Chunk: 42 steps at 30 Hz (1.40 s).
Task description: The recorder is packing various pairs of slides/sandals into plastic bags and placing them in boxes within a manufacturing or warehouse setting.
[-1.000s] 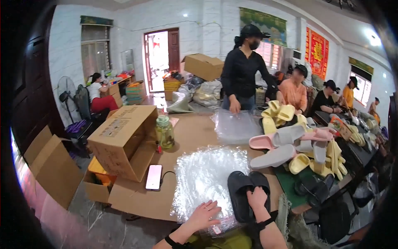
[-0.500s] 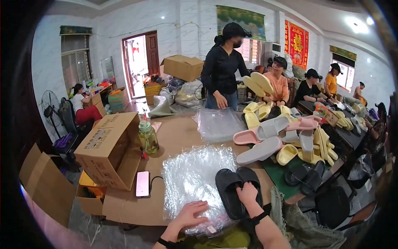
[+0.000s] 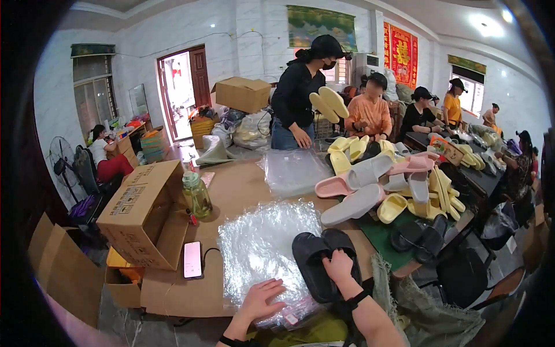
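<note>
A pair of black slippers (image 3: 317,261) lies side by side at the near edge of the cardboard-covered table (image 3: 237,188). My right hand (image 3: 338,267) rests on them, fingers gripping the right one. My left hand (image 3: 259,298) lies flat with spread fingers on a stack of clear plastic bags (image 3: 263,246), just left of the slippers. A black strap sits on my right wrist.
A pile of pink, grey, yellow and black slippers (image 3: 381,179) covers the table's right half. An open cardboard box (image 3: 141,211), a green bottle (image 3: 196,195) and a phone (image 3: 192,259) are at left. A person in black (image 3: 300,95) stands opposite; others sit behind.
The view has shifted slightly, so everything sits a little further left and lower. My hands stay on the bags and the black slippers. The person opposite now holds up yellow slippers.
</note>
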{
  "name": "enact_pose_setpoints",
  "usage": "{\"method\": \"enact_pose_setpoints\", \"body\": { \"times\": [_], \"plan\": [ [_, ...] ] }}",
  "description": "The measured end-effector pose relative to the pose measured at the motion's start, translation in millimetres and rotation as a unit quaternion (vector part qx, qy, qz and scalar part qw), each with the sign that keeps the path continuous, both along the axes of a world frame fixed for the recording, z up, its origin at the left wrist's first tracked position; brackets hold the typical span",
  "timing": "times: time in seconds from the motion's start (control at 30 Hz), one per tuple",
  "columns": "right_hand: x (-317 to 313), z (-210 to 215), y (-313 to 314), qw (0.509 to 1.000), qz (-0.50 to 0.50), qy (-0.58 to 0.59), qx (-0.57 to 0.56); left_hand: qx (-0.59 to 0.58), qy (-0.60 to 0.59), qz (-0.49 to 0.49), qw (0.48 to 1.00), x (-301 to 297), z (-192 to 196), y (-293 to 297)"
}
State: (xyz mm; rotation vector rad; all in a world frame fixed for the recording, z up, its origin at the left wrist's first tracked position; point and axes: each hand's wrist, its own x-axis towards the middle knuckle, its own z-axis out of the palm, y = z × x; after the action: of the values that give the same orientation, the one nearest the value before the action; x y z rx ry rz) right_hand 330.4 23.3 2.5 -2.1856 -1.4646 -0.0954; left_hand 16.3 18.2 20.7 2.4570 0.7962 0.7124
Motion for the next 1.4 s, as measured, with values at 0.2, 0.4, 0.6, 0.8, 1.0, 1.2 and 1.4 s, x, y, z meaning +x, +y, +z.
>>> {"method": "enact_pose_setpoints", "body": {
  "times": [0.2,0.4,0.6,0.8,1.0,1.2,1.4],
  "plan": [
    [0.2,0.5,-0.8,1.0,-0.005,0.013,-0.019,-0.002,-0.006,0.0,1.0,0.3,-3.5,0.0],
    [-0.8,2.0,-1.7,1.0,0.001,0.014,-0.014,0.006,-0.007,0.0,1.0,0.9,-2.5,-0.7],
    [-0.3,2.6,-0.9,1.0,-0.004,0.016,-0.02,0.014,-0.014,0.006,1.0,2.4,-1.2,-1.4],
    [-1.6,5.6,-2.0,1.0,-0.006,0.018,-0.024,0.02,-0.032,0.006,0.999,1.6,-5.6,-0.7],
    [-0.7,6.5,-3.2,0.999,-0.001,0.021,-0.027,0.023,-0.009,0.016,1.0,2.5,-2.7,-2.8],
    [-0.8,4.6,-3.3,1.0,0.004,0.024,-0.013,0.025,-0.002,0.021,0.999,1.9,-1.2,-3.8],
    [-0.4,1.6,-1.1,1.0,0.001,0.017,-0.016,0.014,-0.013,0.011,1.0,2.1,-1.5,-2.9]
  ]
}}
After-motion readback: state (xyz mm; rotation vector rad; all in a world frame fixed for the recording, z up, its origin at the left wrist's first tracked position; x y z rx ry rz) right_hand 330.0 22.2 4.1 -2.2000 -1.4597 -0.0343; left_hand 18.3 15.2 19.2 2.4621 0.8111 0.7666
